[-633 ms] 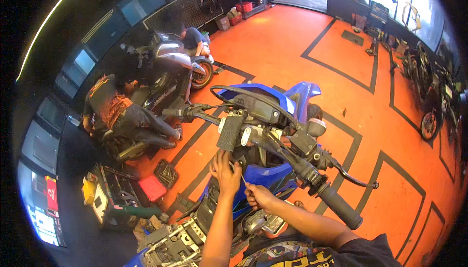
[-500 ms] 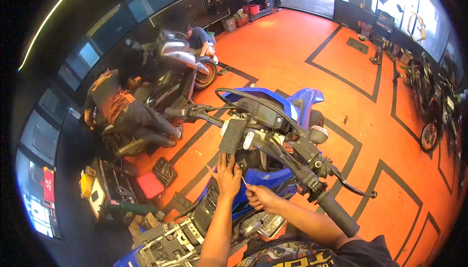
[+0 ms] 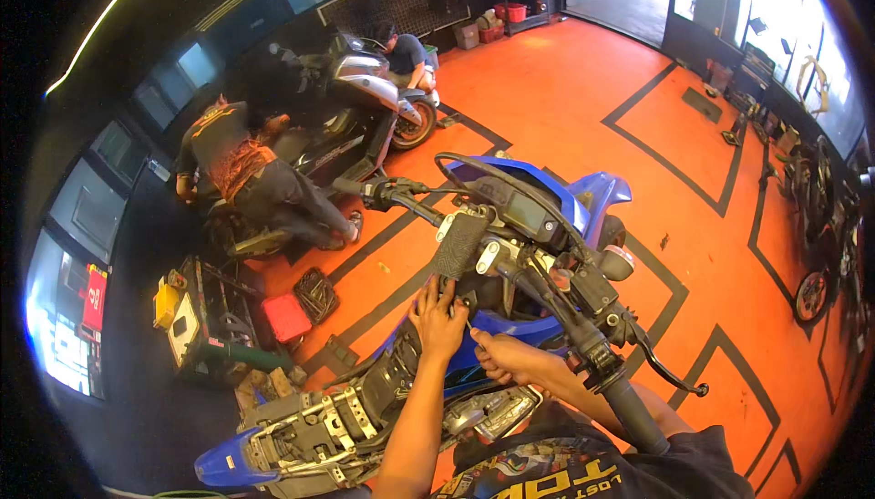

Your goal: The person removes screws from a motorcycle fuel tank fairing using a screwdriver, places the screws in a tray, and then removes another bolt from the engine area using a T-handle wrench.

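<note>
Over orange floor, right grip clasped a slim tool beside the left grip (hold unclear) at the blue motorcycle; judged light, stiff, best held by its near end.

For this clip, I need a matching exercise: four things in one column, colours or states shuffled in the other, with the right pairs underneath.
Column one
1. Left hand
2. Right hand
3. Handlebar pad
4. Floor

Column two
A. Dark grey
B. Fingers extended toward the pad
C. Mostly orange
D. Closed on a thin tool

Right pairs: 1-B, 2-D, 3-A, 4-C
</note>
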{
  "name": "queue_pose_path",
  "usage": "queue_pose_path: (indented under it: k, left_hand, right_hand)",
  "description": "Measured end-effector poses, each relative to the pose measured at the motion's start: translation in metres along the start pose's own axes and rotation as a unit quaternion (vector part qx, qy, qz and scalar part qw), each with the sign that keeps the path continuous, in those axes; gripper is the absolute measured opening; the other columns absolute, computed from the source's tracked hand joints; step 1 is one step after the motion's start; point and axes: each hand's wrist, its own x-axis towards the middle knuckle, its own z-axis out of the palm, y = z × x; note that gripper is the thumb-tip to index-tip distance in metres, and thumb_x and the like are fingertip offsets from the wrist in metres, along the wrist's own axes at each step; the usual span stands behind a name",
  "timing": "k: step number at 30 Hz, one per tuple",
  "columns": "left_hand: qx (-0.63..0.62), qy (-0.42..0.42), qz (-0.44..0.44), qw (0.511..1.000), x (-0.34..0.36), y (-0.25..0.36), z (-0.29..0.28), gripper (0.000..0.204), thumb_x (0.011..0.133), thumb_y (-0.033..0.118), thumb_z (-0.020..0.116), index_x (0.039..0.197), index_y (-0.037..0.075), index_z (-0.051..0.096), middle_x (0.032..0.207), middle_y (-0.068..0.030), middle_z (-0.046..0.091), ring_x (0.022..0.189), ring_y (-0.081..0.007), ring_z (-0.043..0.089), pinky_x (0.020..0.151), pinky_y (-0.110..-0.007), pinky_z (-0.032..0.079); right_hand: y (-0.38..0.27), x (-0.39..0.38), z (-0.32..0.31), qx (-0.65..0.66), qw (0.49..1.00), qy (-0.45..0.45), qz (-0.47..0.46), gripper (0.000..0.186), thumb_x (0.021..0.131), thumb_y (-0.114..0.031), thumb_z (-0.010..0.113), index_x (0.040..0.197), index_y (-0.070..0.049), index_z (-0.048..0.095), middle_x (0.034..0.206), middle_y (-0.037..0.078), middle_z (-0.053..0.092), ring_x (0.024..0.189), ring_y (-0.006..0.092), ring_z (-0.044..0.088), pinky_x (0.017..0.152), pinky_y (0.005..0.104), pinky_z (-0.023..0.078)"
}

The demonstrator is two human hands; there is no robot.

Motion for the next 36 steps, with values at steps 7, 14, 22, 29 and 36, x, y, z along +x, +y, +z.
queue_pose_path:
  k: [7, 14, 22, 29, 36]
  left_hand:
    - [-0.017, 0.006, -0.023, 1.0, 0.002, 0.003, 0.006, 0.048, 0.089, 0.033, 0.056, 0.131, 0.011, 0.067, 0.152, -0.0147, 0.047, 0.137, -0.0382, 0.041, 0.116, -0.053, 0.018]
    - [-0.064, 0.04, 0.025, 0.997, -0.002, -0.006, -0.003, 0.04, 0.099, 0.034, 0.054, 0.129, 0.012, 0.069, 0.147, -0.0171, 0.05, 0.135, -0.0379, 0.041, 0.115, -0.052, 0.023]
    - [-0.148, 0.031, 0.09, 0.984, -0.008, 0.011, -0.021, 0.017, 0.088, 0.003, 0.066, 0.103, 0.003, 0.075, 0.114, -0.0113, 0.069, 0.116, -0.032, 0.057, 0.104, -0.043, 0.042]
    - [-0.161, 0.045, 0.072, 0.983, -0.002, 0.004, -0.035, 0.011, 0.091, 0.001, 0.064, 0.1, -0.001, 0.07, 0.096, -0.0167, 0.072, 0.09, -0.0297, 0.069, 0.082, -0.038, 0.052]
    - [-0.233, -0.024, 0.007, 0.972, -0.021, -0.01, -0.1, 0.015, 0.096, -0.001, 0.059, 0.107, -0.002, 0.069, 0.092, -0.0126, 0.071, 0.085, -0.0221, 0.07, 0.079, -0.03, 0.053]
  right_hand:
    - [-0.051, -0.02, -0.075, -0.015, 0.999, -0.003, 0.044, 0.046, 0.1, -0.052, 0.051, 0.069, -0.019, 0.044, 0.051, -0.009, 0.026, 0.039, 0.0055, 0.023, 0.036, 0.0244, 0.019]
    - [-0.043, -0.035, -0.037, 0.024, 0.997, -0.029, -0.073, 0.042, 0.103, -0.048, 0.052, 0.086, -0.01, 0.053, 0.057, -0.01, 0.026, 0.049, 0.004, 0.023, 0.044, 0.023, 0.019]
    - [-0.037, -0.023, -0.039, 0.024, 0.987, -0.058, -0.146, 0.048, 0.103, -0.048, 0.052, 0.108, -0.002, 0.067, 0.063, -0.008, 0.035, 0.054, 0.0072, 0.029, 0.049, 0.0258, 0.024]
    - [-0.029, -0.016, -0.028, 0.195, 0.959, -0.082, -0.188, 0.057, 0.102, -0.052, 0.047, 0.106, 0.001, 0.068, 0.063, -0.004, 0.044, 0.056, 0.0097, 0.04, 0.052, 0.0264, 0.032]
    - [-0.003, -0.009, 0.003, -0.209, 0.943, 0.065, -0.252, 0.03, 0.103, -0.029, 0.055, 0.106, -0.005, 0.072, 0.077, 0.003, 0.06, 0.07, 0.0162, 0.059, 0.064, 0.0301, 0.049]
